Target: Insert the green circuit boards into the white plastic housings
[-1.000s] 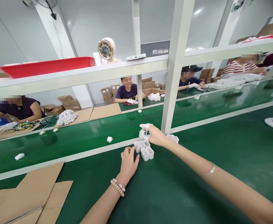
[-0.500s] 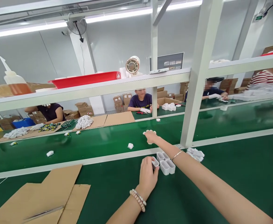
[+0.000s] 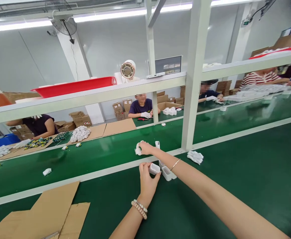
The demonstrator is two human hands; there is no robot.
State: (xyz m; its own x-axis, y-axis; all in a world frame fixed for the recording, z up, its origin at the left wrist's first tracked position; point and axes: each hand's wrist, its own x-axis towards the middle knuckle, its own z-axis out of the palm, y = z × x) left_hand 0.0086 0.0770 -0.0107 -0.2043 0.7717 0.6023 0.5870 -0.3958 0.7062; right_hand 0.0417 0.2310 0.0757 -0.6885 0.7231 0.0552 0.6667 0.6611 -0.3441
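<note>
In my left hand (image 3: pixel 148 182) is a white oval plastic housing (image 3: pixel 155 169), pinched between thumb and fingers, its hollow end towards me. My right hand (image 3: pixel 145 148) reaches over the far green belt, its fingers closed around a small white part with a green edge (image 3: pixel 137 150). White covers sit on its fingertips. Just beyond that wrist, a white piece with a dark mark (image 3: pixel 157 144) stands on the belt. More open white housings (image 3: pixel 167 174) stand beside my left hand, partly hidden by my right forearm.
A pale rail (image 3: pixel 105 174) and an upright post (image 3: pixel 191 83) separate the near surface from the belt. Cardboard sheets (image 3: pixel 53 209) lie at left, a crumpled white bundle (image 3: pixel 195 157) at right. Small white parts (image 3: pixel 47 171) are on the belt. Several people work across it.
My right hand has moved left and closed on the small white part on the belt. My left hand has tilted its housing away from the group. The view has turned right.
</note>
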